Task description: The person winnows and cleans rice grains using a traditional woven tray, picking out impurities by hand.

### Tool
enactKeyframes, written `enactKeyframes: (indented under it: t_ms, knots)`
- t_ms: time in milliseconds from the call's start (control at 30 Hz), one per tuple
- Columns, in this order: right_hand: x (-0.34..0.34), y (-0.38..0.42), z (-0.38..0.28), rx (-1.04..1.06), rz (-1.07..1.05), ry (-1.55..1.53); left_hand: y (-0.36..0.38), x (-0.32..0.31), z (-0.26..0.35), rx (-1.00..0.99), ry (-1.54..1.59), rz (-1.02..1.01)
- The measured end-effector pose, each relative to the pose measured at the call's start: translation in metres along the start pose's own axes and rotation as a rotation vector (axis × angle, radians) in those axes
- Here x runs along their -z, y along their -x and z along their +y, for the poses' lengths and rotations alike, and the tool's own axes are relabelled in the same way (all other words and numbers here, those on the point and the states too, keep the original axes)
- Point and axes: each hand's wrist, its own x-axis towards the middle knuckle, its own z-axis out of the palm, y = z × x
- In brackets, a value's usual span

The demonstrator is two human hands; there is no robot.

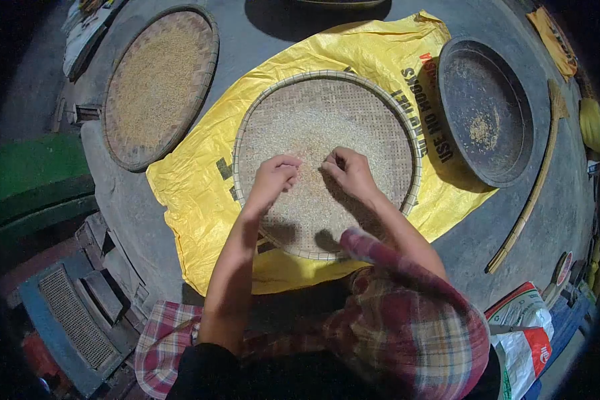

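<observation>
A round woven winnowing tray (387,120) lies in front of me, spread with pale grains (313,220) that look like rice, with some browner bits near the middle. My left hand (275,181) is just above the grains left of the middle, its fingers curled in and pressed together. Across a small gap, my right hand (353,175) has thumb and fingers closed in a pinch over the grains. Whatever either hand holds is too small or hidden to make out. Under the tray is a spread yellow sack (187,220) with black print.
Left of the sack, a second woven tray (160,87) holds yellowish grain. A dark basin (467,87) with a little grain rests on the sack's right edge. Beyond it lies a long-handled stick (537,187). Printed bags (523,333) stand at lower right.
</observation>
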Motion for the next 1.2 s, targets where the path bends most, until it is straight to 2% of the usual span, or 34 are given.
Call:
enactKeyframes:
  t_ms: [67,100,133,167,267,300,367,400,433,467,567,633,667,733,800,867,933,967,1000,1033,1067,1167,1200]
  knots:
    - [0.001,-0.005,-0.007,-0.015,-0.031,0.048,-0.006,-0.001,-0.009,-0.017,-0.085,0.024]
    - [-0.005,-0.006,-0.005,-0.013,-0.030,0.048,-0.006,-0.010,-0.008,-0.152,-0.312,0.122]
    - [-0.015,-0.008,0.001,0.138,0.049,0.122,-0.007,-0.017,-0.007,-0.288,-0.539,0.220]
    - [-0.020,-0.008,0.004,0.290,0.128,0.196,-0.008,-0.021,-0.008,-0.291,-0.539,0.220]
    - [-0.021,-0.003,0.009,0.259,0.057,0.210,-0.011,-0.027,-0.004,-0.284,-0.720,0.116]
    - [-0.017,-0.001,0.009,0.255,0.057,0.209,-0.005,-0.027,0.000,-0.305,-0.658,0.138]
    - [-0.002,0.007,0.012,0.007,0.046,-0.091,0.002,-0.022,-0.003,-0.321,-0.594,0.156]
    - [0.003,0.009,0.019,0.002,0.046,-0.089,0.002,-0.013,-0.008,-0.154,-0.221,0.045]
    - [0.009,0.008,0.028,-0.129,0.008,-0.258,0.002,-0.006,-0.014,0.015,0.150,-0.064]
    - [0.012,0.007,0.037,-0.258,-0.029,-0.427,-0.001,-0.003,-0.023,0.016,0.151,-0.068]
    - [0.016,0.010,0.016,-0.107,-0.030,-0.171,0.000,-0.006,-0.032,-0.035,0.079,-0.089]
    - [0.003,0.010,0.010,0.116,-0.056,0.081,0.013,-0.030,-0.015,-0.333,-0.609,0.145]
    - [-0.005,0.011,0.011,0.116,-0.056,0.081,0.011,-0.034,-0.017,-0.333,-0.610,0.145]
    - [-0.018,0.014,0.013,0.245,-0.038,0.277,0.005,-0.037,-0.019,-0.307,-0.729,0.114]
    - [-0.013,0.013,0.013,0.262,-0.027,0.272,0.007,-0.035,-0.019,-0.284,-0.664,0.124]
    - [0.002,0.015,0.014,0.100,0.021,0.024,0.009,-0.027,-0.025,-0.260,-0.600,0.133]
    - [0.017,0.017,0.025,0.030,-0.005,-0.058,0.006,-0.016,-0.038,-0.050,-0.082,-0.040]
    - [0.024,0.018,0.028,-0.105,-0.059,-0.282,0.010,-0.019,-0.032,-0.050,-0.082,-0.040]
    - [0.027,0.018,0.029,-0.240,-0.113,-0.504,0.013,-0.024,-0.027,-0.092,-0.241,0.025]
    - [0.026,0.018,0.029,-0.238,-0.114,-0.502,0.016,-0.030,-0.021,-0.135,-0.400,0.090]
    - [0.022,0.018,0.024,-0.136,-0.090,-0.335,0.019,-0.036,-0.014,-0.138,-0.399,0.090]
    - [0.010,0.021,0.012,0.160,-0.032,0.159,0.020,-0.052,-0.012,-0.366,-0.799,0.008]
    - [0.007,0.021,0.013,0.160,-0.030,0.158,0.018,-0.051,-0.016,-0.366,-0.801,0.008]
